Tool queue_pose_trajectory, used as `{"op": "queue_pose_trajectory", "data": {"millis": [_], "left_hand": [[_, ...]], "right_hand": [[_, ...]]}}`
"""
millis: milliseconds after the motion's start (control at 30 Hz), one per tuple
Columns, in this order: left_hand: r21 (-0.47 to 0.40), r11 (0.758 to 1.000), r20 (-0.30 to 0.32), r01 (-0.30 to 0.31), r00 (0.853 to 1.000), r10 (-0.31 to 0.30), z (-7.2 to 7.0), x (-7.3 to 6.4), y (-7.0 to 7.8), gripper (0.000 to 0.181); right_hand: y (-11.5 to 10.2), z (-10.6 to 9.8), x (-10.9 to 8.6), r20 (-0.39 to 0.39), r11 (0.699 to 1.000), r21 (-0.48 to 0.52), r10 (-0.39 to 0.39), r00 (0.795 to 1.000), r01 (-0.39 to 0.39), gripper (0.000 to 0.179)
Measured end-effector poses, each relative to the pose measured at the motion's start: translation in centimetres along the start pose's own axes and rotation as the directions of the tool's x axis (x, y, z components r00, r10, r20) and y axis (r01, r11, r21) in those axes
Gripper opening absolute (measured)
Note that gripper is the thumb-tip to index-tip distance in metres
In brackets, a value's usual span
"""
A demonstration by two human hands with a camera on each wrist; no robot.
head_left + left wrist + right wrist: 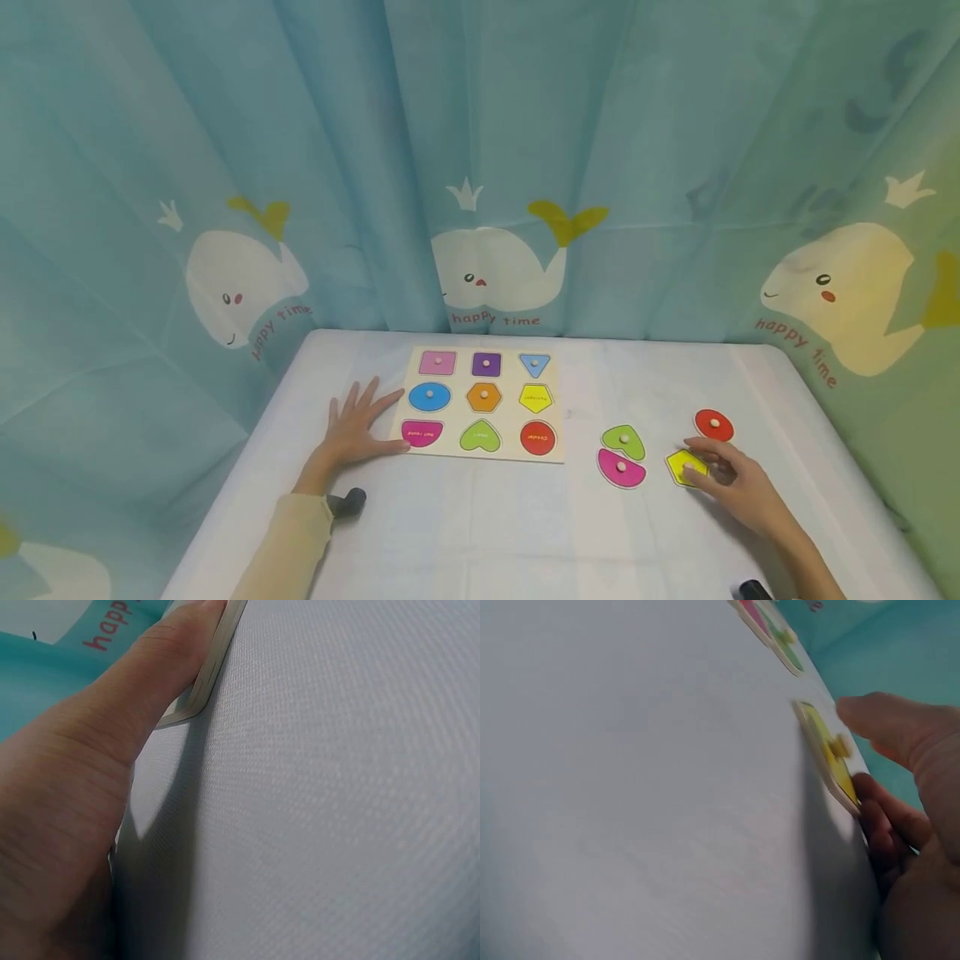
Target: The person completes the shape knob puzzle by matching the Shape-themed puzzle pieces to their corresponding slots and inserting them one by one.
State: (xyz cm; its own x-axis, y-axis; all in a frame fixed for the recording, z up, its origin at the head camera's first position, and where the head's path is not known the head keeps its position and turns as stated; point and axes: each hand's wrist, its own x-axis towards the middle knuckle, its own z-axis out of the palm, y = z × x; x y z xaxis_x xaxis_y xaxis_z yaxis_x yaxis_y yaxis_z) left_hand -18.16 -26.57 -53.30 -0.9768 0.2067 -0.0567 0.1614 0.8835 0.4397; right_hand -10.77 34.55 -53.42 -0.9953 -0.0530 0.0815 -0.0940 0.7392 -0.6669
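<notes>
A wooden shape puzzle board [513, 417] lies on the table, with pink, purple, blue and orange knobbed pieces in its two far rows. My left hand [356, 429] is spread at the board's left side, its thumb [161, 652] resting on the near left corner. Over a yellow pentagon piece [678, 463] hovers my right hand [738, 483], thumb and fingers parted around it. In the right wrist view the thumb stands apart from the wooden knob [840, 746]. A red round piece [714, 425] lies just beyond this hand.
Between board and right hand lie a green heart piece [624, 442] and a magenta half-round piece [621, 469]. A white cloth covers the table [480, 533]. Behind its far edge hangs a blue-green curtain [360, 167] printed with whales.
</notes>
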Motion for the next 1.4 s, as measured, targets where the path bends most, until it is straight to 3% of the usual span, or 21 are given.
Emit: {"op": "queue_pose_trajectory", "data": {"millis": [200,500,767,1400], "left_hand": [[-0.011,1.0,-0.001,-0.002,1.0,0.002,-0.12,0.09,0.19,0.102],[-0.011,1.0,0.001,0.005,1.0,-0.005,-0.29,0.13,0.16,0.103],[-0.012,1.0,0.001,-0.002,1.0,0.002,-0.23,0.05,0.12,0.103],[-0.022,1.0,0.001,-0.005,1.0,0.005,-0.04,0.03,-0.1,0.103]], "right_hand": [[0.22,-0.51,0.16,0.014,1.0,-0.018,-0.014,1.0,0.014,0.043],[0.12,-0.09,0.27,-0.027,0.999,-0.045,-0.027,0.999,0.026,0.025],[0.15,0.09,0.09,-0.06,0.996,-0.084,-0.032,0.998,0.027,0.023],[0.11,0.4,-0.11,-0.053,0.997,-0.075,-0.003,0.999,0.0,0.02]]}}
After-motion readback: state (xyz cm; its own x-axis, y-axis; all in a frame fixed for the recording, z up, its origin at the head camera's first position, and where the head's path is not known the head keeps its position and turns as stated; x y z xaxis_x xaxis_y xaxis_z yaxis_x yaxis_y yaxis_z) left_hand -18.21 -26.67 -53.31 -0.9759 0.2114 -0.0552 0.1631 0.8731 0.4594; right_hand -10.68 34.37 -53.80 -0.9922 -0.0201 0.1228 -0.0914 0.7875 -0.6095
